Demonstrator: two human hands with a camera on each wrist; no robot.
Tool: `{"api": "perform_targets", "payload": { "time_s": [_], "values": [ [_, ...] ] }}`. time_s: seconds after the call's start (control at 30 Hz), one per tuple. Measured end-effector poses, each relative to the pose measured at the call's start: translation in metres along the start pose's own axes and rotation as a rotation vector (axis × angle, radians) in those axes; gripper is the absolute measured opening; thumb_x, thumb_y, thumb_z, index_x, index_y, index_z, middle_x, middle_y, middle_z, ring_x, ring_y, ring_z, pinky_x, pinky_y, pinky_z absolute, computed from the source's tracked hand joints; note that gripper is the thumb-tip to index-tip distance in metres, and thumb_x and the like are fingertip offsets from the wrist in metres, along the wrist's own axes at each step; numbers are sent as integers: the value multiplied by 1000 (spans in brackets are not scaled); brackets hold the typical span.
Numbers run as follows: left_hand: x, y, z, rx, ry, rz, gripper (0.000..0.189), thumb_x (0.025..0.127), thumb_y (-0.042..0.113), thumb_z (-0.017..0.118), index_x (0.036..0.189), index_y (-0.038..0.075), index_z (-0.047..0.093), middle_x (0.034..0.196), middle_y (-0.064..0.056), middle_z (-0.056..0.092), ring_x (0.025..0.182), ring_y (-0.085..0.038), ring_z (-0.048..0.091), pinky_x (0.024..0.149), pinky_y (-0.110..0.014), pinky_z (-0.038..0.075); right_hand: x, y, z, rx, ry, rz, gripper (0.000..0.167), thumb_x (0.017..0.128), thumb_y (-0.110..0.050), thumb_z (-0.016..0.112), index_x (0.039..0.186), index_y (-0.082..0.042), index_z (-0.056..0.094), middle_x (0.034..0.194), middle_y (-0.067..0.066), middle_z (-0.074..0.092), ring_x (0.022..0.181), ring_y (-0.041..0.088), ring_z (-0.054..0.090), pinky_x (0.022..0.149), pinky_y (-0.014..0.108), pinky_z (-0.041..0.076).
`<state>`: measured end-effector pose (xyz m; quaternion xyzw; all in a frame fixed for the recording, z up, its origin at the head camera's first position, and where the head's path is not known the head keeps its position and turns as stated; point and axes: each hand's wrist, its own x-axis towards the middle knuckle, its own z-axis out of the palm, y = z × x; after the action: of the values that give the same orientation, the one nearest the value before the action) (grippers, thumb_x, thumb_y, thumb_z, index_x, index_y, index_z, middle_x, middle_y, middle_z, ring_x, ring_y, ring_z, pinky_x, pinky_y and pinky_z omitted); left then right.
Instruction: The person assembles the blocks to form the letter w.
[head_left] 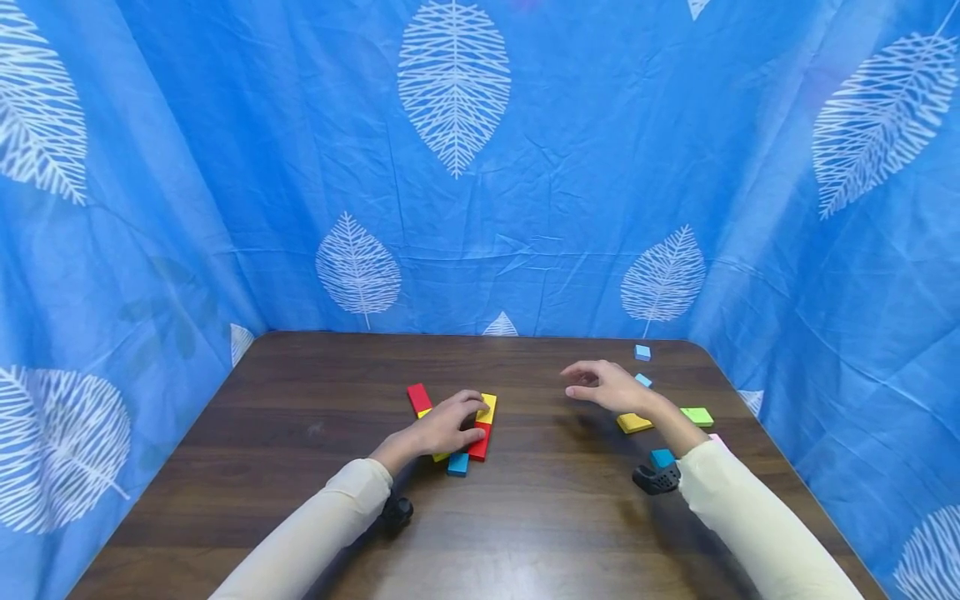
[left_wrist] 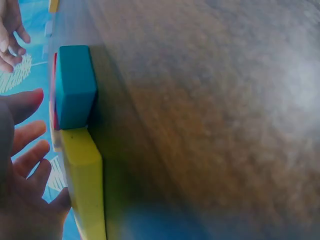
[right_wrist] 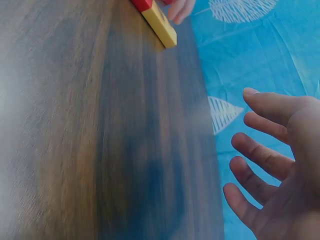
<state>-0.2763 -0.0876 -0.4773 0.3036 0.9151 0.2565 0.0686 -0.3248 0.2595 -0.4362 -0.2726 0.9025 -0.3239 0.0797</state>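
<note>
Over a group of blocks left of centre, my left hand (head_left: 448, 423) hovers with fingers spread and slightly bent. Around it show a red block (head_left: 419, 399) at the far left, a teal block (head_left: 457, 465) at the near end, and a red block (head_left: 481, 443) joined to a yellow block (head_left: 487, 407) on the right. Another yellow block (left_wrist: 86, 185) meets the teal one in the left wrist view; my left hand partly hides this row from the head view. My right hand (head_left: 611, 387) is raised above the table to the right, fingers loosely bent and holding nothing.
On the right of the wooden table (head_left: 300, 417) lie loose blocks: light blue (head_left: 642, 352), yellow (head_left: 634, 422), green (head_left: 698, 416) and teal (head_left: 662, 458), some partly behind my right arm. A blue leaf-patterned curtain (head_left: 555, 167) surrounds the table's back and sides.
</note>
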Motion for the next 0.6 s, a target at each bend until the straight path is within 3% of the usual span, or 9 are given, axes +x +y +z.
{"api": "perform_targets", "payload": {
  "time_s": [0.2,0.6],
  "values": [
    [0,1,1,30,-31,3,45,100,20,71,141,4,62,147,-12,51,132,-29,51,111,-42,43,-20,10,-11,-16,12,5,44,103,-28,67,135,3,63,126,20,67,113,31,62,97,55,50],
    [1,0,3,42,11,5,40,99,19,73,135,3,67,143,-13,53,131,-30,52,111,-44,43,-55,19,-20,-72,25,25,43,103,-27,67,133,4,64,122,18,69,105,26,64,90,46,55]
  ]
}}
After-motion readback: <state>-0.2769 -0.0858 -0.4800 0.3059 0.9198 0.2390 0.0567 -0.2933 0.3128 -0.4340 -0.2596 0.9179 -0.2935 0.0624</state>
